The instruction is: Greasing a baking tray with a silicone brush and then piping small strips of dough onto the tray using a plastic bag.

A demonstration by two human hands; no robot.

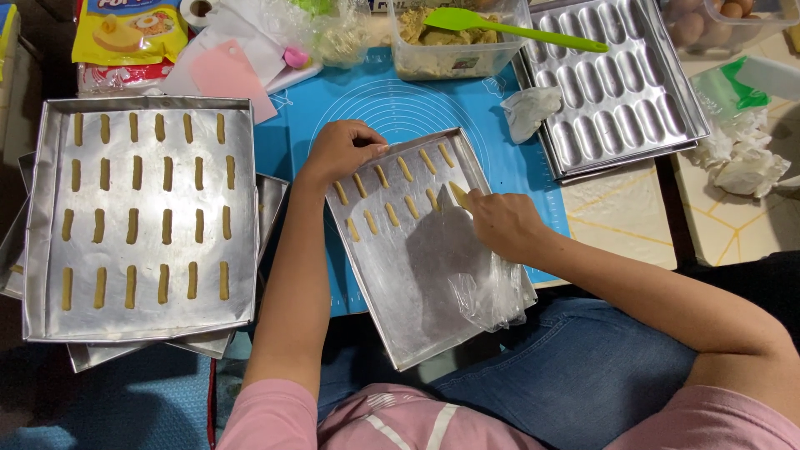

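Piping dough sticks onto a tilted tray

Left hand (pixel 340 150) grips the tray's (pixel 408 325) far-left rim, steadying it; right hand (pixel 500 223) is closed round a clear piping bag (pixel 487 292), tip at the newest stick (pixel 459 195), extending the row.

i count: two hands; one large tray (pixel 37 217) with twenty-four dough sticks (pixel 132 226); one small tray (pixel 392 321) with about ten; one green spatula (pixel 508 29); one oval-cavity mold pan (pixel 617 87).

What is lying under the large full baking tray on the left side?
Under the full baking tray, edges of more metal trays stick out at its right and bottom. Their insides are covered, so any contents cannot be seen.
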